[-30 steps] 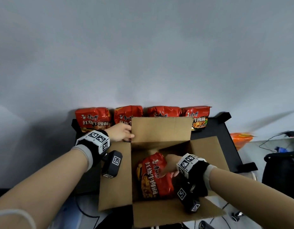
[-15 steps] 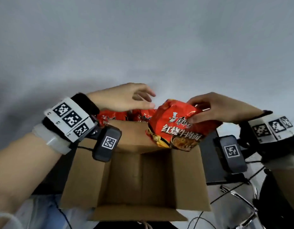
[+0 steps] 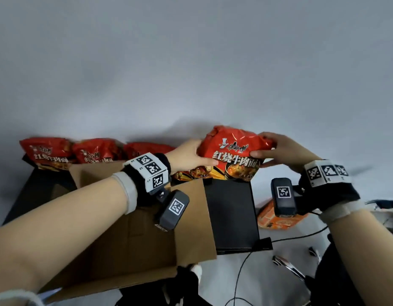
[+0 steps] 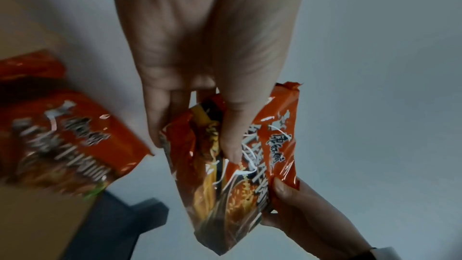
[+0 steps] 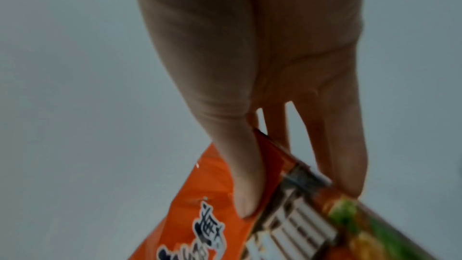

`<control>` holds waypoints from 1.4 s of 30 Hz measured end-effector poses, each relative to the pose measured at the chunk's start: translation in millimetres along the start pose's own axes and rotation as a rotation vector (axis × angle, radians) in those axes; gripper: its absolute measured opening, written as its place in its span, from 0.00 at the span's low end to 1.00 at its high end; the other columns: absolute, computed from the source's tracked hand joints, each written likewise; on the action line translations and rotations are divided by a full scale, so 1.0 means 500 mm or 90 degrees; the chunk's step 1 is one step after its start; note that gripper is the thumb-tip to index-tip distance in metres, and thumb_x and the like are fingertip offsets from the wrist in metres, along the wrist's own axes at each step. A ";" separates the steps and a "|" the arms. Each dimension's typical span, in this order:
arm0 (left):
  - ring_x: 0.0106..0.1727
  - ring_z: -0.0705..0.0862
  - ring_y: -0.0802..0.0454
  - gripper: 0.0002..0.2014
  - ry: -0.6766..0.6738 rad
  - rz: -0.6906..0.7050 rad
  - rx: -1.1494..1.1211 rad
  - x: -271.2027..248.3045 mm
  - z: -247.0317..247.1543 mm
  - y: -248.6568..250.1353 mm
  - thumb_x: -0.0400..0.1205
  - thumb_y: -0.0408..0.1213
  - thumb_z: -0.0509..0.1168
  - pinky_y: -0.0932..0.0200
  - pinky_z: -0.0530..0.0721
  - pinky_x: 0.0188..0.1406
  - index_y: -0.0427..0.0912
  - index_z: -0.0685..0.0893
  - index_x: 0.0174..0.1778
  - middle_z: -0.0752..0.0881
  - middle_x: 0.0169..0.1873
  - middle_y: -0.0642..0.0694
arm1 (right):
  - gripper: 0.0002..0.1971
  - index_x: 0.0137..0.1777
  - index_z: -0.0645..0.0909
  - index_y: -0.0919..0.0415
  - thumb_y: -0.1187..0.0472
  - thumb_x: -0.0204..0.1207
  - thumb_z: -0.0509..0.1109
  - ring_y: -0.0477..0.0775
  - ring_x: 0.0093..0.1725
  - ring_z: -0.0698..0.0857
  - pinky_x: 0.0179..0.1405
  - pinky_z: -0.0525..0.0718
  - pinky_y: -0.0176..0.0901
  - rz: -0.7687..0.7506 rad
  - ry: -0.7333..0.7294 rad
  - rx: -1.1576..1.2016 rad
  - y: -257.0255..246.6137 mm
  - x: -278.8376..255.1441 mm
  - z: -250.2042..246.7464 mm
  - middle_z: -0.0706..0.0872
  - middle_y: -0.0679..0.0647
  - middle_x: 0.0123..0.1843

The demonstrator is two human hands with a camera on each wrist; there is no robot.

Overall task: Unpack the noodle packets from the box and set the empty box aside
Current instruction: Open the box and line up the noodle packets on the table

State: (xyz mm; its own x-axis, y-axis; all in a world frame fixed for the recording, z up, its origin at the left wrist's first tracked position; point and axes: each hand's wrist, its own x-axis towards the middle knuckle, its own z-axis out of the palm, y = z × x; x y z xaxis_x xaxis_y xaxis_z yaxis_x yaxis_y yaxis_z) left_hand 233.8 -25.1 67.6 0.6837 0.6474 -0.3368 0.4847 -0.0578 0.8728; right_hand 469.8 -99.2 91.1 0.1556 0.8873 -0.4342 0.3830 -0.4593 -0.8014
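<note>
Both hands hold one red noodle packet (image 3: 234, 154) upright above the far right end of the black table (image 3: 232, 213). My left hand (image 3: 188, 156) grips its left edge, thumb on the front (image 4: 231, 135). My right hand (image 3: 277, 153) pinches its right edge, thumb on the front (image 5: 240, 181). The same packet (image 4: 240, 175) fills the left wrist view, and its corner (image 5: 287, 215) shows in the right wrist view. The open cardboard box (image 3: 147, 235) sits below my left forearm, its inside largely hidden. Three red packets (image 3: 47, 153) (image 3: 96, 151) (image 3: 147, 149) stand in a row along the wall behind it.
A grey wall (image 3: 191, 62) rises directly behind the table. An orange packet (image 3: 277, 219) lies on the floor right of the table. Black cables (image 3: 288, 239) and a chair base (image 3: 288, 266) lie on the floor at lower right.
My right hand lifted the packet out of the box and carried it up and to the right. My left hand left the box flap and took hold of the packet's left edge.
</note>
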 end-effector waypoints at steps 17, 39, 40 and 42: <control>0.76 0.71 0.45 0.27 0.082 -0.221 0.407 -0.060 -0.131 -0.152 0.79 0.28 0.65 0.52 0.69 0.77 0.43 0.70 0.76 0.73 0.76 0.43 | 0.30 0.70 0.73 0.67 0.74 0.67 0.75 0.70 0.62 0.82 0.54 0.85 0.59 0.160 0.055 -0.074 0.206 0.212 0.005 0.80 0.67 0.67; 0.71 0.76 0.55 0.18 0.027 -0.090 0.324 -0.044 -0.138 -0.146 0.79 0.31 0.66 0.54 0.71 0.75 0.48 0.80 0.64 0.81 0.67 0.51 | 0.29 0.63 0.79 0.73 0.58 0.65 0.80 0.61 0.49 0.83 0.61 0.83 0.56 0.254 0.160 -0.164 0.235 0.237 0.042 0.85 0.64 0.51; 0.72 0.75 0.54 0.19 0.031 -0.093 0.324 -0.046 -0.141 -0.147 0.79 0.31 0.66 0.53 0.71 0.75 0.49 0.79 0.65 0.81 0.67 0.51 | 0.34 0.67 0.75 0.74 0.57 0.64 0.81 0.62 0.53 0.83 0.62 0.82 0.57 0.275 0.161 -0.168 0.239 0.237 0.039 0.84 0.65 0.55; 0.71 0.76 0.54 0.20 0.035 -0.103 0.328 -0.051 -0.149 -0.148 0.78 0.32 0.67 0.52 0.72 0.74 0.51 0.78 0.65 0.81 0.67 0.51 | 0.35 0.68 0.71 0.76 0.59 0.65 0.80 0.67 0.61 0.82 0.64 0.81 0.59 0.318 0.160 -0.185 0.238 0.228 0.034 0.80 0.68 0.60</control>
State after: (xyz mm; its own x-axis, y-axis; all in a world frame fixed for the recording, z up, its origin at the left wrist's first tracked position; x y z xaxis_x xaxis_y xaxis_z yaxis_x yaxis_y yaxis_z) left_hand 139.8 19.1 37.9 0.5551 0.7166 -0.4224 0.7957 -0.3096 0.5205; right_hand 517.8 -53.6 -60.8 0.5756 0.5680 -0.5884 0.4357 -0.8218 -0.3671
